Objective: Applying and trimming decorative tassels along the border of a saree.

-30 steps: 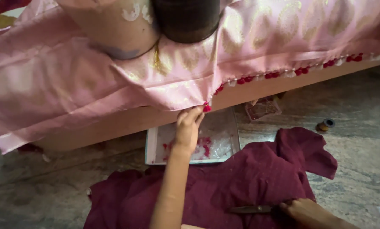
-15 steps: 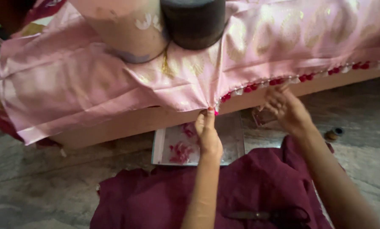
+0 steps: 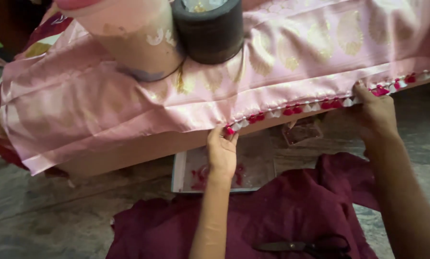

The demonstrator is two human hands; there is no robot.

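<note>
The pink cloth [image 3: 282,62], woven with pale gold motifs, lies draped over a low wooden platform [image 3: 143,146], and its near edge carries a row of small red and white tassels [image 3: 320,104] that hangs just over the platform's front. The left hand [image 3: 222,151] reaches up from below and pinches that edge at a red tassel near the middle, fingers closed on the fabric. The right hand [image 3: 375,112] grips the same edge further right, thumb and fingers clamped over the trim, so the hem runs taut between the two hands. On the cloth at the far side stand a tall pinkish cylinder [image 3: 133,38] and, just to its right and touching it, a dark round container [image 3: 210,31]. Below the hem, on the stone floor [image 3: 47,216], sits a shallow clear tray [image 3: 253,165] holding bits of red thread, with a smaller clear box [image 3: 303,132] near it to the right. Nearest of all, a maroon garment [image 3: 282,216] is spread across the floor under the forearms, and a pair of dark scissors [image 3: 306,247] lies on it.
</note>
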